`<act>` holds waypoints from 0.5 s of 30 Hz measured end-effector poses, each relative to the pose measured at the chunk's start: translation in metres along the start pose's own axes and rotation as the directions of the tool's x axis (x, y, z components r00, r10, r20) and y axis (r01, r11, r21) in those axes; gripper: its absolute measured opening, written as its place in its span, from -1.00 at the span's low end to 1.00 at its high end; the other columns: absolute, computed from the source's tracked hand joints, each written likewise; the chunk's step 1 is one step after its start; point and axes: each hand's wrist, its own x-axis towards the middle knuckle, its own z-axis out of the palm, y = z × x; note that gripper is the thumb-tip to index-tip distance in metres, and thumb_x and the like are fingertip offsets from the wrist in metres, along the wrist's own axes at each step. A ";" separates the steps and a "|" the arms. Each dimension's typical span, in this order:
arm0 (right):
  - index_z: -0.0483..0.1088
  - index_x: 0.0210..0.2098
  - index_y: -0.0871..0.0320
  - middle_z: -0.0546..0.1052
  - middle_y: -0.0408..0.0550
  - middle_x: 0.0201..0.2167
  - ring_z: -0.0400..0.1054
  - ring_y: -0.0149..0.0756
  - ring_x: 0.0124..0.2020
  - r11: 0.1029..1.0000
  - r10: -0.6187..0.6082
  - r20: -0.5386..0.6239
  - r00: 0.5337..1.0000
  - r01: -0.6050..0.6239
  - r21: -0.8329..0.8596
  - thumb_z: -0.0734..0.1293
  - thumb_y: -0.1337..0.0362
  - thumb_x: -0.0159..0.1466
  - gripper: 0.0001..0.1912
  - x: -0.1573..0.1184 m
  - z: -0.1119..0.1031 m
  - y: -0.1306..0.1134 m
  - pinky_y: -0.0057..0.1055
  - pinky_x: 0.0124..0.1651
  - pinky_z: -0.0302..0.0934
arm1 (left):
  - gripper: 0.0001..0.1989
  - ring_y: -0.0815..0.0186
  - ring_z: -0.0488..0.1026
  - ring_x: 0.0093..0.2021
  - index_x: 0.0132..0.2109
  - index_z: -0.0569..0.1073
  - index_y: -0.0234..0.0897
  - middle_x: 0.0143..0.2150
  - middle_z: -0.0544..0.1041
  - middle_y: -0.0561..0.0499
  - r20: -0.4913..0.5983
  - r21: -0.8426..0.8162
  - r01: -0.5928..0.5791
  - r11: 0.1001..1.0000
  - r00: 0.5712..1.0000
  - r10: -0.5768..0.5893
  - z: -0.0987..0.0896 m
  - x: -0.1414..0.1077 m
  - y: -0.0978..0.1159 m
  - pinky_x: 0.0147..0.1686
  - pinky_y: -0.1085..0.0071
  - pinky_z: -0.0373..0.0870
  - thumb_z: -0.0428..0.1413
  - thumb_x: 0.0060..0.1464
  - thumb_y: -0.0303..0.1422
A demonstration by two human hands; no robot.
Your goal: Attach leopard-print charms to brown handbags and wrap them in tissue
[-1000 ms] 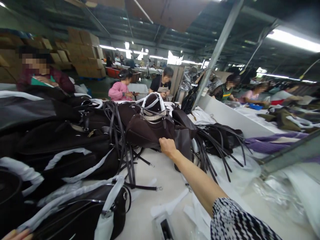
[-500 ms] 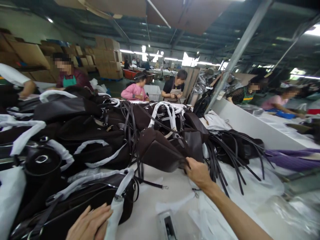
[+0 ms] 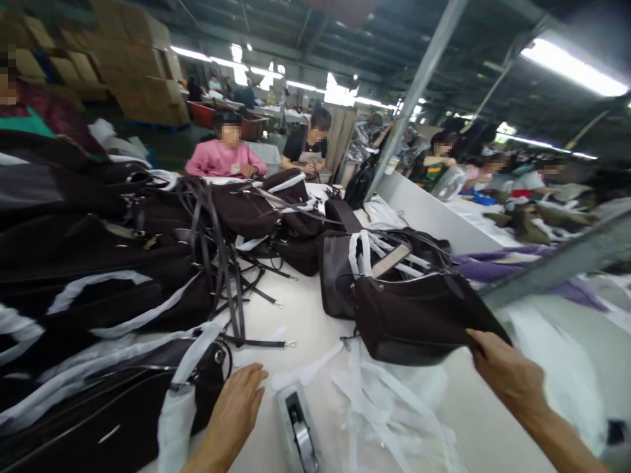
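Observation:
My right hand (image 3: 510,368) grips the lower right edge of a dark brown handbag (image 3: 409,318), which is tilted on the white table. The bag's handles are wrapped in white paper, and a beige strip (image 3: 391,261) shows at its top. My left hand (image 3: 239,401) holds nothing, its fingers stretched out flat just above the table. Left of it lies another dark handbag (image 3: 123,394) with a white-wrapped handle (image 3: 190,364). A tape dispenser (image 3: 297,424) sits right of my left hand.
More dark bags (image 3: 98,263) are heaped on the left, with black straps (image 3: 217,243) hanging over them. White paper strips (image 3: 379,407) lie in front. A metal post (image 3: 419,92) and a white partition (image 3: 424,210) stand at the right. Several people work behind the table.
My right hand has pulled the handbag out of the heap and over to the right. My left hand has moved right, away from the wrapped handle. The view has turned right.

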 end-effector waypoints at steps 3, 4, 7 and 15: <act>0.49 -0.03 -0.10 0.59 0.06 -0.16 0.52 -0.09 -0.21 1.000 -0.030 0.208 0.978 0.030 0.004 0.15 0.27 0.28 -0.62 -0.046 0.033 -0.016 -0.26 -0.36 0.28 | -0.73 0.12 0.53 0.01 -0.04 0.54 -0.17 0.00 0.58 -0.09 0.045 0.028 -0.039 0.999 0.998 0.038 0.016 -0.006 -0.002 0.02 0.13 0.50 0.01 0.19 -0.37; 0.50 -0.05 -0.09 0.59 0.03 -0.18 0.52 -0.11 -0.22 0.999 -0.039 0.263 0.964 0.037 0.012 0.15 0.29 0.29 -0.63 -0.058 0.042 -0.023 -0.28 -0.36 0.29 | -0.73 0.12 0.53 0.02 -0.04 0.54 -0.17 0.00 0.58 -0.08 0.059 0.042 -0.044 0.998 0.997 0.042 0.018 -0.011 -0.003 0.02 0.14 0.50 0.01 0.19 -0.37; 0.50 -0.05 -0.06 0.56 0.04 -0.22 0.49 -0.10 -0.20 0.998 -0.067 0.342 0.937 0.064 0.021 0.19 0.27 0.30 -0.68 -0.076 0.058 -0.042 -0.29 -0.32 0.32 | -0.71 0.14 0.54 0.02 -0.03 0.54 -0.16 0.02 0.58 -0.08 0.103 0.085 -0.042 0.996 0.994 0.033 0.019 -0.030 -0.013 0.02 0.15 0.51 -0.01 0.19 -0.37; 0.47 0.02 -0.10 0.54 0.02 0.00 0.41 -0.03 0.06 0.935 -0.328 0.262 0.908 0.273 0.225 0.39 0.24 0.20 -0.62 -0.051 0.040 -0.104 -0.09 0.07 0.31 | -0.55 0.08 0.44 0.18 0.16 0.42 -0.25 0.23 0.44 -0.18 0.167 0.178 0.154 0.972 0.969 -0.185 0.037 -0.109 -0.025 0.13 0.13 0.44 -0.01 0.13 -0.44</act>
